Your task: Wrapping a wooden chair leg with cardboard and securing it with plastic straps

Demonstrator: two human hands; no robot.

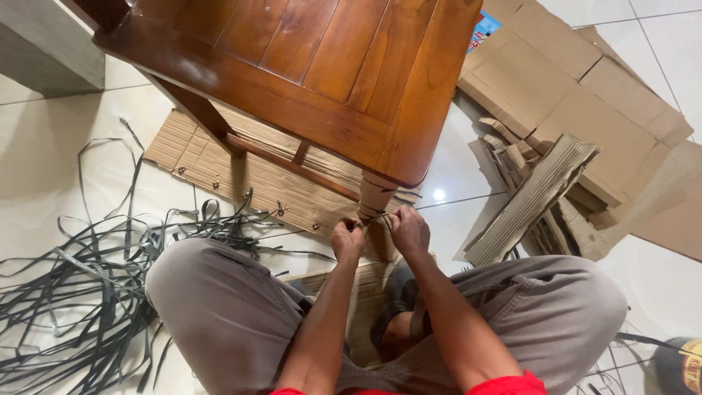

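Observation:
A brown wooden chair stands in front of me, its seat seen from above. Its near front leg is wrapped in brown cardboard. A thin black strap runs around that wrapped leg. My left hand and my right hand are both at the leg, just below the seat corner, fingers closed on the ends of the strap. I am squatting; my knees in grey trousers flank my arms.
A tangle of black plastic straps lies on the white tiled floor at the left. Corrugated cardboard lies under the chair. Flattened boxes and folded cardboard strips pile up at the right. A dark roll sits bottom right.

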